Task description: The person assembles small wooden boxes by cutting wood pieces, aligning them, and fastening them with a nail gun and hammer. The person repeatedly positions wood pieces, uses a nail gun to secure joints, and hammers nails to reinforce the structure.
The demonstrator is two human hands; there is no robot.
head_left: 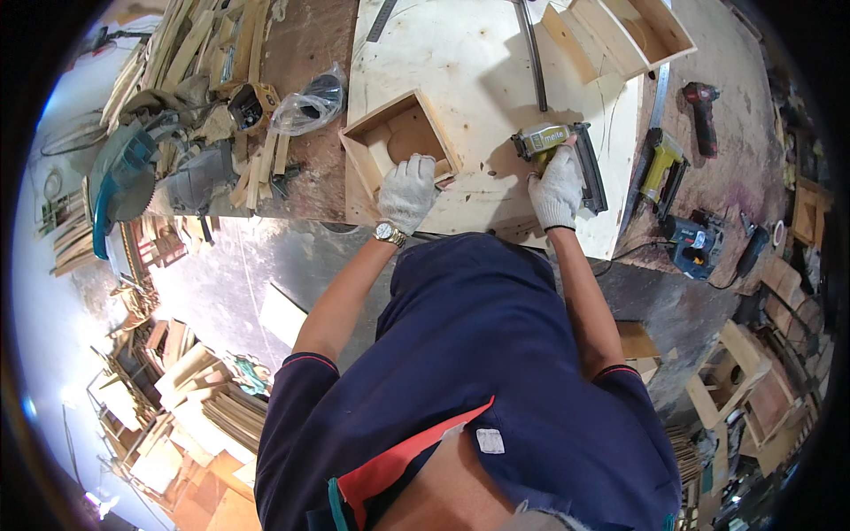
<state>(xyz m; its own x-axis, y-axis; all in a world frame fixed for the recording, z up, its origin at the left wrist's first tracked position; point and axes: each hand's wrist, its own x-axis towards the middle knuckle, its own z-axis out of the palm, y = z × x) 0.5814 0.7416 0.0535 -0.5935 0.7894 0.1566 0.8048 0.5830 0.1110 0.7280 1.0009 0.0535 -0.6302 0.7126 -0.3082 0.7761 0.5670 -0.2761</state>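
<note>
On a pale board [487,202] atop the worktop [314,188], an open wooden box [390,122] lies at twelve o'clock from the nearer left hand [407,192], its grip clasping the near wall; at three o'clock, the right hand's [558,188] grip holds a nail gun [542,139], long axis eleven-to-five.

free: between box [437,131] and nailer [542,138] (bare plywood [478,137]) | obstacle: metal bar [535,62]

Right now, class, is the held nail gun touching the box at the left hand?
Apart. The head view shows pale board between nail gun and box.
</note>
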